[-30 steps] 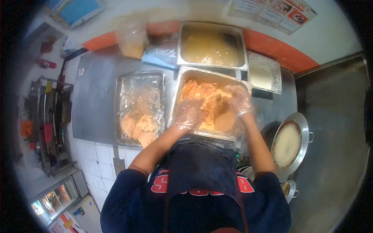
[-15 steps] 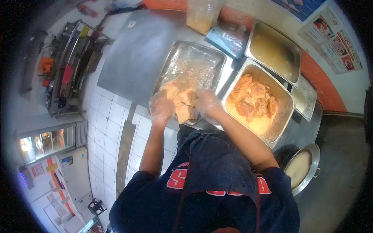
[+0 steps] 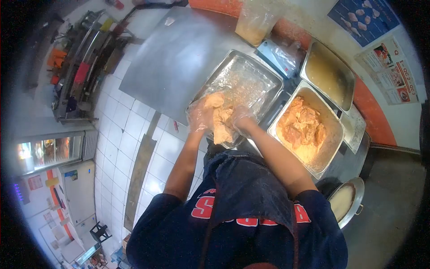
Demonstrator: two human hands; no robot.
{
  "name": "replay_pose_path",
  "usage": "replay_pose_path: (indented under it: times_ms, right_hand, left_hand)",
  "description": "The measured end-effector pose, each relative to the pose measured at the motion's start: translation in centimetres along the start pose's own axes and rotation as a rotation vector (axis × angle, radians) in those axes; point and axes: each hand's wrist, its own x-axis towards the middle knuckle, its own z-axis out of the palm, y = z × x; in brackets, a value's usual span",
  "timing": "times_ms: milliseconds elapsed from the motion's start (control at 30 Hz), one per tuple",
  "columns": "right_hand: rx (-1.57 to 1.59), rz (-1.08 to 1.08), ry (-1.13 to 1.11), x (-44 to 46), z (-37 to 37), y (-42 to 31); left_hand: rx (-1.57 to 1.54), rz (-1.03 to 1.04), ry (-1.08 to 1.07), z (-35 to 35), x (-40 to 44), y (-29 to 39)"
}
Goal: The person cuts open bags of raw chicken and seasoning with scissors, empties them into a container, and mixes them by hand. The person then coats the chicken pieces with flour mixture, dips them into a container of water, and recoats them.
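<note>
Coated chicken pieces are bunched between my two hands over the near end of a shallow metal tray. My left hand, in a clear plastic glove, closes on a chicken piece at the tray's left side. On the opposite side my right hand, gloved as well, grips chicken from the right; its fingertips are partly hidden. Scattered crumbs and a wet shine cover the tray floor. To the right stands a deep metal pan with more chicken lying in pale breading flour.
Behind the deep pan is another pan of cloudy liquid. A round pot sits at lower right. A plastic bag and a blue-and-white box stand at the back. The grey tabletop extends left.
The view has shifted, so the tray and pans appear farther right. My hands stay around the chicken, which now looks more separated, with one piece distinct near my left hand.
</note>
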Motion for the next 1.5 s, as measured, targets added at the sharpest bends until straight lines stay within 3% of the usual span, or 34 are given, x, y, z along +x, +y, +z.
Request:
replay_pose_path:
  times_ms: [67, 133, 200, 233, 267, 300, 333, 400, 467, 533, 567, 633, 667, 733, 767, 867, 900, 933, 1000, 1033, 1100, 1233, 1333, 1367, 1500]
  right_hand:
    - [-0.111, -0.003, -0.014, 0.5, 0.7, 0.6]
    - [0.046, 0.036, 0.1, 0.3, 1.1, 1.4]
    - [0.061, -0.012, 0.152, -2.4, -3.8, -0.5]
    - [0.072, -0.064, 0.204, -3.4, -5.7, -1.2]
    - [0.072, -0.061, 0.206, -2.4, -4.2, 0.2]
    - [0.478, 0.111, 0.207, -0.6, -1.9, 2.3]
    - [0.885, 0.284, 0.205, 0.4, -0.6, 3.6]
    - [0.981, 0.363, 0.127, -1.9, -6.5, 0.9]
    - [1.076, 0.438, 0.046, -3.4, -9.1, -0.4]
    - [1.235, 0.395, 0.289, -3.8, -9.6, -0.2]
    - [1.236, 0.397, 0.298, -3.6, -9.0, 1.2]
    - [0.938, -0.115, 0.489, -3.1, -7.6, 5.1]
    - [0.932, -0.108, 0.51, -3.8, -9.8, 5.2]
    - [1.472, 0.468, 0.382, -6.0, -14.7, 5.7]
    - [1.47, 0.481, 0.419, -6.9, -16.2, 7.0]
    - [0.99, 0.598, 0.565, -10.0, -21.5, 11.4]
    - [1.356, 0.684, 0.661, -11.4, -23.7, 11.8]
    - [1.354, 0.692, 0.69, -11.9, -24.6, 13.1]
    - [0.947, 0.727, 0.862, -12.5, -26.4, 16.7]
    - [0.946, 0.731, 0.883, -12.2, -27.0, 19.0]
    - [0.403, 0.789, 0.84, -11.0, -26.9, 23.9]
    - [0.145, 0.757, 0.686, -10.0, -26.5, 27.8]
    - [0.026, 0.76, 0.718, -9.1, -24.6, 30.1]
    - [0.002, 0.856, 0.563, -8.2, -24.8, 30.4]
    - [-0.128, 0.873, 0.392, -5.3, -22.4, 33.9]
  left_hand:
    - [0.016, 0.008, -0.021, 0.1, 0.9, -0.2]
    - [0.033, 0.011, -0.04, 0.1, 2.4, -0.1]
    - [0.155, -0.203, -0.209, -0.5, 4.5, 0.3]
    - [0.154, -0.202, -0.211, -0.8, 5.1, 0.1]
    - [0.37, -0.017, -0.315, -1.1, 5.8, -0.1]
    - [0.584, 0.174, -0.414, -1.2, 6.3, -0.1]
    - [0.584, 0.18, -0.413, -1.1, 6.3, 0.4]
    - [0.142, -0.146, -0.136, -0.8, 6.1, 1.6]
    - [0.117, -0.141, -0.127, -0.2, 6.4, 0.9]
    - [0.092, -0.139, -0.12, 0.0, 6.8, 0.7]
    - [0.111, -0.125, -0.16, -0.4, 7.0, 1.4]
    - [0.122, -0.089, -0.2, -1.0, 7.6, 3.4]
    - [0.134, -0.066, -0.178, -1.5, 7.7, 4.7]
    - [0.132, -0.015, -0.168, -2.3, 8.1, 7.8]
    - [-0.004, 0.087, -0.141, -2.7, 8.3, 9.8]
    - [-0.161, 0.279, -0.09, -1.6, 9.9, 17.0]
    - [-0.167, 0.436, -0.02, -0.8, 10.4, 19.7]
    - [-0.173, 0.589, 0.056, 0.4, 10.9, 22.1]
    - [-0.246, 0.737, 0.073, 3.2, 11.6, 26.7]
    - [-0.305, 0.865, 0.096, 4.5, 12.0, 28.9]
    - [-0.227, 0.923, 0.033, 7.5, 12.6, 32.9]
    - [0.015, 0.927, -0.182, 14.8, 12.9, 37.7]
    - [0.126, 0.915, -0.286, 17.5, 12.6, 39.3]
    - [0.159, 0.923, -0.28, 19.1, 12.6, 39.2]
    - [0.269, 0.863, -0.326, 22.9, 12.4, 39.3]
